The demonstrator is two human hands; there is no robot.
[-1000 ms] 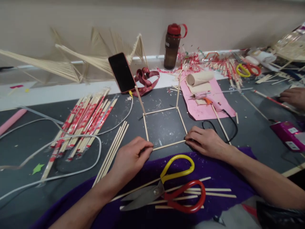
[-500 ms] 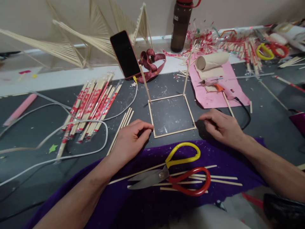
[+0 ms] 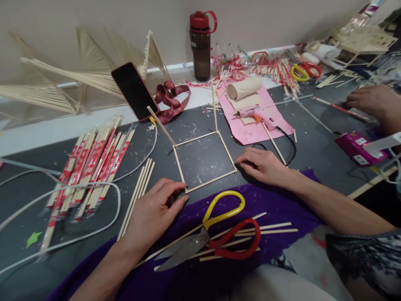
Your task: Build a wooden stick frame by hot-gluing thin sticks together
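A square frame of thin wooden sticks (image 3: 211,180) lies on the grey table, with two sticks standing up from its far corners, the left one leaning. At its near left corner, my left hand (image 3: 158,205) has the index fingertip against the stick and the thumb a little apart, so the hand is open. My right hand (image 3: 261,164) rests beside the near right corner, fingers loosely bent and gripping nothing visible; whether they touch the frame I cannot tell. Scissors (image 3: 203,238) with one yellow and one red handle lie on loose sticks (image 3: 275,226) over purple cloth (image 3: 282,205).
Wrapped chopsticks (image 3: 90,163) and white cables (image 3: 117,209) lie left. Behind are a phone (image 3: 134,90), lanyard (image 3: 175,102) and bottle (image 3: 200,50). A glue gun (image 3: 261,119) rests on pink paper (image 3: 241,136). Another person's hand (image 3: 372,102) is at far right, near a purple box (image 3: 359,148).
The view has swung right, shifting everything leftward and bringing another person's hand into sight. Both my hands stay by the frame's near corners; the right-hand fingers look slightly straighter.
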